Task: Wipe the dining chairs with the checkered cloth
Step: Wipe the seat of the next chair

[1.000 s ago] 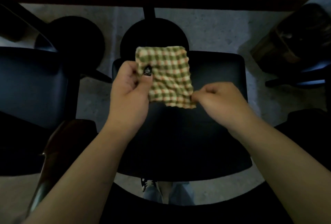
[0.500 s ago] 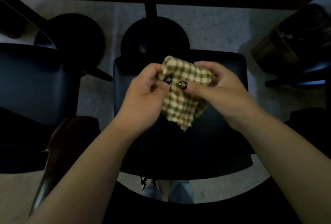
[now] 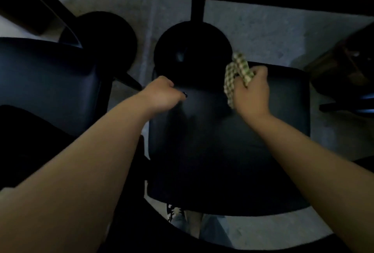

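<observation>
Right hand [image 3: 253,92] now alone bunching cloth [image 3: 237,74], left hand [image 3: 162,94] released, seemingly empty

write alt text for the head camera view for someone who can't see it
Seen from above, a person's right hand grips a bunched checkered cloth over a dark dining chair seat. The left hand, fingers curled, is at the seat's far left edge.

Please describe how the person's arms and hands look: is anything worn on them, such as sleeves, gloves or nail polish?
Both forearms are bare: no sleeves, gloves, watch or bracelet show. The left hand has dark polish on its one visible nail. No nails show on the right hand. No rings can be seen, though the picture is dim and slightly blurred.
</observation>
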A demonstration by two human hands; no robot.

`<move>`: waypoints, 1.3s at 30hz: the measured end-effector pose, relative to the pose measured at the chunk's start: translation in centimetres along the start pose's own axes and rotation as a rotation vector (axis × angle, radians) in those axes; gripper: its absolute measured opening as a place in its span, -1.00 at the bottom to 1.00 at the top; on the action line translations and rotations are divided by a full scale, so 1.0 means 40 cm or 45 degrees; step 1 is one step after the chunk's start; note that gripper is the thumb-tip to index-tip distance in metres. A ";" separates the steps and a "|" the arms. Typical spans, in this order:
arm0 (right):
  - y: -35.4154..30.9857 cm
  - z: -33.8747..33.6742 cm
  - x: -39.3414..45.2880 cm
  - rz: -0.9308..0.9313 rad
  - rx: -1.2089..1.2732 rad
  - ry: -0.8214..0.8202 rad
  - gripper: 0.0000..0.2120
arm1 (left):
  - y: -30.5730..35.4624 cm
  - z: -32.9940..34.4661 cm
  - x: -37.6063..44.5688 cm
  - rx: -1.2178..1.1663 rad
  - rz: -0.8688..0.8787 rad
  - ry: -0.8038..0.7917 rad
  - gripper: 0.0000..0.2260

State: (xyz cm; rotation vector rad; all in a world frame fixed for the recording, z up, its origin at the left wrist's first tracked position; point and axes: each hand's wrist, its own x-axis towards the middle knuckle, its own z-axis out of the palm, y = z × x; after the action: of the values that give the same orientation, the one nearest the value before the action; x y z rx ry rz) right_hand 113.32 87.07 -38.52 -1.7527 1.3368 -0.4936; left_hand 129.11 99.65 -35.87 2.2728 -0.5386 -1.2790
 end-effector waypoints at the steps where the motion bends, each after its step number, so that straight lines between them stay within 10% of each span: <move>1: -0.009 0.043 0.029 -0.039 0.021 -0.058 -0.81 | -0.010 -0.011 0.015 0.021 -0.014 -0.038 -0.90; 5: -0.066 0.193 0.124 -0.335 -0.088 -0.289 -0.68 | -0.076 -0.040 0.078 0.092 -0.107 -0.146 -0.45; 9: -0.109 0.317 0.189 -0.782 -0.483 -0.357 -0.55 | -0.146 -0.041 0.148 -0.016 -0.313 -0.269 -0.60; 15: -0.037 0.456 0.142 -0.613 -1.145 -0.847 -0.40 | -0.175 -0.043 0.190 0.403 -0.260 -0.259 -0.35; 26: 0.080 0.379 0.039 -1.209 -1.244 -0.974 -0.48 | -0.179 -0.010 0.205 0.902 -0.173 -0.398 -0.19; 33: 0.152 0.334 -0.082 -1.146 -1.037 -1.008 -0.47 | -0.173 0.001 0.181 0.907 -0.066 -0.268 -0.48; 39: 0.240 0.298 -0.252 -1.293 -0.953 -1.093 -0.50 | -0.186 -0.002 0.180 1.026 -0.101 -0.273 -0.35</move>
State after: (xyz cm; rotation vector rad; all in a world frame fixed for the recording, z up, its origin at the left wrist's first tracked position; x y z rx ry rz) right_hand 112.99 100.36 -51.13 -2.7427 -0.0980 0.3231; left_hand 133.47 101.77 -45.01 2.8100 -1.2327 -1.5448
